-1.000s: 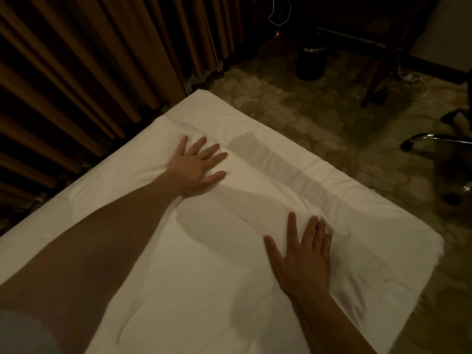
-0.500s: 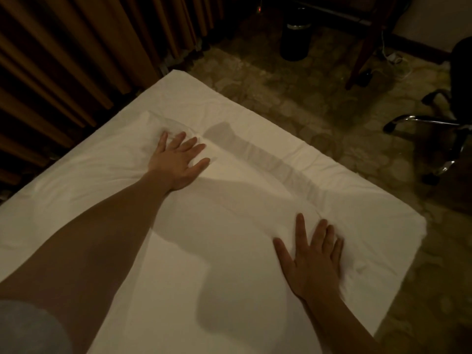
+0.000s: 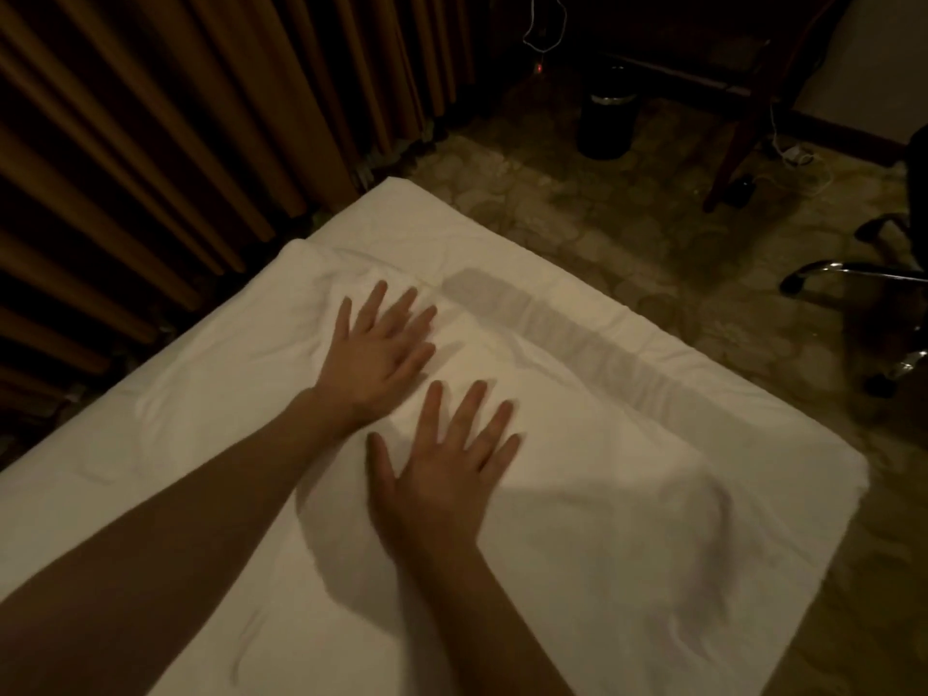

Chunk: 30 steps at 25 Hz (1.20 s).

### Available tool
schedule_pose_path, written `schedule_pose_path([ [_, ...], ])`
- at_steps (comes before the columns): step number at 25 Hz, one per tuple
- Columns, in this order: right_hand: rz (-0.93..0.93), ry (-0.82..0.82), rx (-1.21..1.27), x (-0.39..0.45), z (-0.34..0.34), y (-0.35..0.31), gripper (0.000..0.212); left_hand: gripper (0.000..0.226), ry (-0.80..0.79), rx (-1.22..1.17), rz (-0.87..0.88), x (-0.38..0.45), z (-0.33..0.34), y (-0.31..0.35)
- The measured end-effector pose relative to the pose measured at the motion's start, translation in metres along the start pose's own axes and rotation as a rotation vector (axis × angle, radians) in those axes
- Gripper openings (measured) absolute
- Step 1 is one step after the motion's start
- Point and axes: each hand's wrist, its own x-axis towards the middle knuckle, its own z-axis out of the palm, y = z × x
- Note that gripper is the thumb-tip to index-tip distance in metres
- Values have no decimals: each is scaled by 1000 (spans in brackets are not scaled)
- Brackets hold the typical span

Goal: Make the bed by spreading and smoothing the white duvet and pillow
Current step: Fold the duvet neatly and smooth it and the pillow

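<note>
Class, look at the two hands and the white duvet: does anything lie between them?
Nothing visible does. The left hand and the right hand both lie flat, fingers spread, directly on the white duvet.

White duvet (image 3: 577, 519) lying spread across the bed
It is lying flat with its far corner pointing toward the brown curtain (image 3: 176, 143), showing soft creases there and a raised fold band running along the edge farthest from the curtain

A plain white duvet (image 3: 577, 519) is seen on the bed. Brown pleated curtains (image 3: 176, 143) are hung beside it. The floor (image 3: 627, 233) is patterned in mottled olive-beige. A black bin (image 3: 606, 125) is seen.
</note>
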Motion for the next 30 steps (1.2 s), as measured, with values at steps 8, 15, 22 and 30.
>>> schedule_pose_path([
  [8, 137, -5, -243, -4, -1, 133, 82, 75, -158, 76, -38, 19, 31, 1],
  [15, 328, -39, -286, -24, -5, 218, 88, 77, -202, 101, -68, 19, 31, 17],
  [22, 375, -171, -336, -21, -46, 185, 105, 82, -191, -74, -246, -82, -37, 10],
  [30, -117, -178, -365, -71, -64, 46, 96, 107, 63, -685, -925, -285, -76, 19],
])
